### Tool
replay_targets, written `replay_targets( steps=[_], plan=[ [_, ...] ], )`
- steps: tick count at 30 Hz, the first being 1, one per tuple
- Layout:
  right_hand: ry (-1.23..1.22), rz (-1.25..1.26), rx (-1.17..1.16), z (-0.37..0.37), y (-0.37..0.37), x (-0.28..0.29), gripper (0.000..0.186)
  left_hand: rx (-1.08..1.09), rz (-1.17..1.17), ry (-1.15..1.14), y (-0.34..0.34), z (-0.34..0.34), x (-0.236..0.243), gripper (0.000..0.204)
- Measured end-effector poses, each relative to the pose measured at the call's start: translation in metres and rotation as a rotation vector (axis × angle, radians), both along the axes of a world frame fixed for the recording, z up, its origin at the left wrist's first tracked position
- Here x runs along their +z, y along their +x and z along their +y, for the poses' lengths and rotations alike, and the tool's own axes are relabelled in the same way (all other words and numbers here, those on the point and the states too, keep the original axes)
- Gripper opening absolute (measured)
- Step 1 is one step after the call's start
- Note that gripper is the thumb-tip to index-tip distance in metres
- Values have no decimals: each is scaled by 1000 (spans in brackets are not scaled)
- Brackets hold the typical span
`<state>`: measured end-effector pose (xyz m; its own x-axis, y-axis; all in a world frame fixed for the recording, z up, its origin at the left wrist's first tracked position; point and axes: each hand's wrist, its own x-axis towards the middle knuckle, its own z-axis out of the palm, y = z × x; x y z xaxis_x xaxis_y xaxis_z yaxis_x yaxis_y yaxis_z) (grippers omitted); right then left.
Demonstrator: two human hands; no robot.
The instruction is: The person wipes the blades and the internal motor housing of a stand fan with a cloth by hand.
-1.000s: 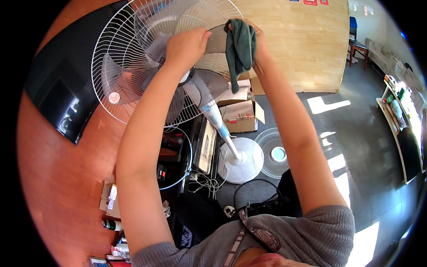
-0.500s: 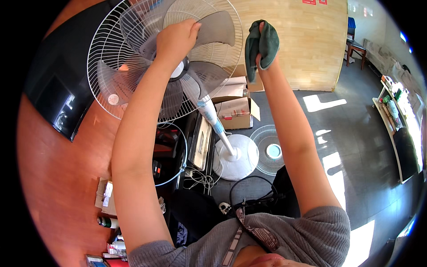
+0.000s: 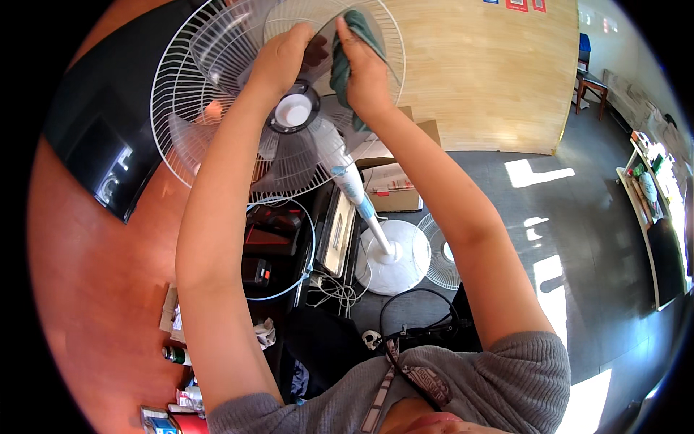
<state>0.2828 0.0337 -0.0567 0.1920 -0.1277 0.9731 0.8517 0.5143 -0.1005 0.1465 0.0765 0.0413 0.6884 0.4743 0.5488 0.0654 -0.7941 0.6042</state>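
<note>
A standing fan with its front guard off stands before me, its translucent grey blades (image 3: 289,163) bare around a white-centred hub (image 3: 294,110). The round wire back guard (image 3: 168,108) is behind them. My left hand (image 3: 280,59) is closed on the edge of an upper blade, above the hub. In my right hand (image 3: 367,81) is a folded dark green cloth (image 3: 345,69), pressed against the right side of that same blade. Part of the blade is hidden by the cloth and fingers. The fan's white pole (image 3: 354,192) runs down to a round white base (image 3: 396,264).
A wire front guard (image 3: 437,267) lies on the floor beside the base, partly behind my right arm. Cardboard boxes (image 3: 401,199) stand behind the pole. Left is a reddish wooden tabletop (image 3: 94,289) with a black screen (image 3: 108,94). Loose cables (image 3: 340,293) hang near the base.
My right hand has brought the cloth leftward from beside the fan onto the blade. The left hand has stayed on the blade, shifting slightly, and the view has moved a little.
</note>
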Motion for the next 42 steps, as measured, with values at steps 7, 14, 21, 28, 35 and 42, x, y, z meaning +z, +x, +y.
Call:
replay_targets(
  steps=[7,14,21,28,35,42],
  plan=[
    [-108,-475,-206,1,-9,1,66,15,-152,-212,-12,-14,5,57],
    [-95,-358,-251,-20,16,28,61,-62,-155,-159,-14,-24,-3,61],
    [-207,-730,-298,-25,7,6,57,-52,-123,-246,-17,-13,2,61],
    [-330,-453,-92,-35,47,-16,71,76,-70,174,-15,9,-10,28],
    [-139,-14,261,-58,33,24,53,138,-179,215,-18,8,-25,22],
    [-90,-143,-125,-38,61,34,44,-13,-418,104,-17,2,-29,21]
  ],
)
